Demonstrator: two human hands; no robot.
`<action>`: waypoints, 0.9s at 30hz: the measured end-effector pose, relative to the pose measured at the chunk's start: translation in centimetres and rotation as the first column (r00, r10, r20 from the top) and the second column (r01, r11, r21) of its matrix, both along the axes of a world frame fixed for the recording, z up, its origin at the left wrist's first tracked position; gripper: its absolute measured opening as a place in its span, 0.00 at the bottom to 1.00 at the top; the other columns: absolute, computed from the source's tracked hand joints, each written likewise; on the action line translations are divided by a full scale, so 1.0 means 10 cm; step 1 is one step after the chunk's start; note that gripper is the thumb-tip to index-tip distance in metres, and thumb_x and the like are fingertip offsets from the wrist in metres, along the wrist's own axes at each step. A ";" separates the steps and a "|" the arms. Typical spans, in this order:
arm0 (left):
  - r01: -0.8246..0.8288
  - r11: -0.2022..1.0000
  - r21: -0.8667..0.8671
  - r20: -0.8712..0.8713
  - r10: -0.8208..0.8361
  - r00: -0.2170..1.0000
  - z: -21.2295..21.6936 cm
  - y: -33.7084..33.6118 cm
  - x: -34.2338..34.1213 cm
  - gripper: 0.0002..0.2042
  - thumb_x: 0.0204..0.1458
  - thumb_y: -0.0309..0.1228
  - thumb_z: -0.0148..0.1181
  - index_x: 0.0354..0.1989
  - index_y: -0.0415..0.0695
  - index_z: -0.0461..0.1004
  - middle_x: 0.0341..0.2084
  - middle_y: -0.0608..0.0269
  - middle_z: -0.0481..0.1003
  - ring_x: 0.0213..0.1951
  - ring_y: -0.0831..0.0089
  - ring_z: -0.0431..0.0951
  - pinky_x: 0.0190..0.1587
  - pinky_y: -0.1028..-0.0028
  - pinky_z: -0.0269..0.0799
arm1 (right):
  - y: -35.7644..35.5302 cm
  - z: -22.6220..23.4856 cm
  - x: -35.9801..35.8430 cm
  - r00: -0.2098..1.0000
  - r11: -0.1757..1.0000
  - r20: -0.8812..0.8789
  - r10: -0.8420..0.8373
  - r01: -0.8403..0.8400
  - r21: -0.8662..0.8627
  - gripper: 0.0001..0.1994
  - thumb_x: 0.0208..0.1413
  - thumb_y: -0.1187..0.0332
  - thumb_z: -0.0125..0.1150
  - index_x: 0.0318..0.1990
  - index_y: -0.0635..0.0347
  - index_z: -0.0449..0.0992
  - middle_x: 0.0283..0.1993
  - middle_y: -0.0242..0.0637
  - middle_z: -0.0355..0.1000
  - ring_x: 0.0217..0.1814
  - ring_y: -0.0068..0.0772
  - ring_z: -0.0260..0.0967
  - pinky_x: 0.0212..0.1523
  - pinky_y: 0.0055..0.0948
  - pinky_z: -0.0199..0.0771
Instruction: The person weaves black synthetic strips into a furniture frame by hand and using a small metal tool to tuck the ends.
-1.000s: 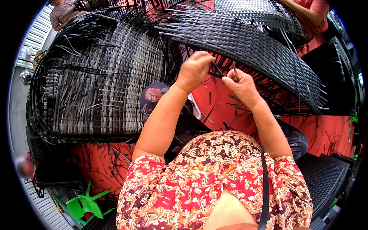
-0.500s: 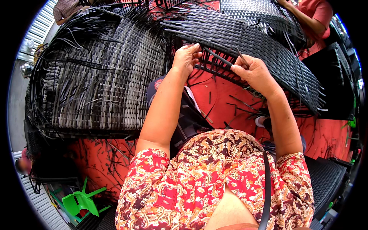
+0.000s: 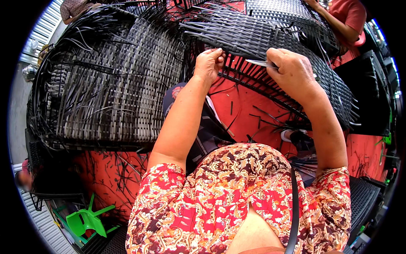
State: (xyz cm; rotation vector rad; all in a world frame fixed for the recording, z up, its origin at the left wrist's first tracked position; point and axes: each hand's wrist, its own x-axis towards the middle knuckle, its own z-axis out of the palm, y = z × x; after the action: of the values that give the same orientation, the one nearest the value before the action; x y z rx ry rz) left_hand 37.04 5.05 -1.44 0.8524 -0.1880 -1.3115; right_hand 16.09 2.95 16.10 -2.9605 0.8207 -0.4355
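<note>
A long dark grey woven panel (image 3: pixel 253 36) of flat plastic strands slants in front of me, loose strand ends poking out at its far left. My left hand (image 3: pixel 209 64) is by the panel's near-left edge, fingers curled and thumb pressed to the forefinger; what they pinch, if anything, is hidden. To the right, my right hand (image 3: pixel 291 70) is closed round a small knife (image 3: pixel 259 63). Its pale pointed blade sticks out to the left along the panel's near edge, toward my left hand. The knife's handle is mostly covered by my fingers.
At left stands a big black-and-grey woven piece (image 3: pixel 114 89) with many loose strands. Strand scraps litter the red floor (image 3: pixel 245 106). A green plastic chair (image 3: pixel 87 220) lies lower left. Another person (image 3: pixel 344 21) works at the far right; part of one more shows at the upper left.
My right hand has turned and shifted slightly right; the knife, which pointed up, now points left. The dark strip at my right thumb no longer shows there. My left hand has barely moved.
</note>
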 end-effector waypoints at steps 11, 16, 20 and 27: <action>-0.078 0.997 -0.018 -0.071 0.076 0.995 0.00 -0.03 -0.07 0.06 0.52 0.29 0.58 0.26 0.40 0.70 0.20 0.64 0.71 0.17 0.80 0.65 0.20 0.80 0.57 | -0.03 -0.04 -0.08 0.993 0.996 -0.114 0.033 -0.043 -0.082 0.09 0.45 0.68 0.60 0.32 0.55 0.68 0.28 0.34 0.68 0.34 0.42 0.70 0.34 0.36 0.71; -0.064 0.997 -0.041 -0.067 0.061 0.996 -0.07 -0.08 -0.05 0.06 0.53 0.29 0.57 0.27 0.41 0.70 0.21 0.64 0.71 0.17 0.80 0.65 0.19 0.80 0.57 | -0.18 -0.15 -0.19 0.983 0.990 -0.141 -0.114 0.124 0.060 0.07 0.53 0.65 0.54 0.33 0.57 0.70 0.35 0.39 0.67 0.40 0.44 0.68 0.40 0.38 0.69; -0.067 0.997 0.045 0.198 0.057 0.979 -0.04 -0.07 -0.05 0.10 0.52 0.34 0.58 0.25 0.41 0.70 0.19 0.65 0.71 0.16 0.81 0.65 0.18 0.81 0.58 | -0.30 -0.36 -0.28 0.993 0.966 -0.096 -0.069 0.090 0.243 0.07 0.52 0.67 0.52 0.32 0.62 0.68 0.34 0.42 0.67 0.39 0.48 0.67 0.41 0.39 0.68; -0.080 0.992 0.101 0.453 0.025 0.891 0.06 -0.08 -0.11 0.14 0.52 0.39 0.58 0.23 0.41 0.71 0.16 0.66 0.70 0.14 0.81 0.65 0.16 0.81 0.58 | -0.26 -0.34 -0.22 0.989 0.981 -0.111 0.094 -0.073 0.178 0.06 0.49 0.71 0.53 0.30 0.63 0.66 0.33 0.46 0.67 0.37 0.50 0.68 0.38 0.41 0.69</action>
State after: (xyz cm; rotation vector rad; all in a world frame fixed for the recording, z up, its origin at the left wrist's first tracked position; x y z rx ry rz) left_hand 35.95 4.27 -0.82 1.2514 -0.4546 -1.0630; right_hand 13.87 0.34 12.74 -2.8670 0.7007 -0.1745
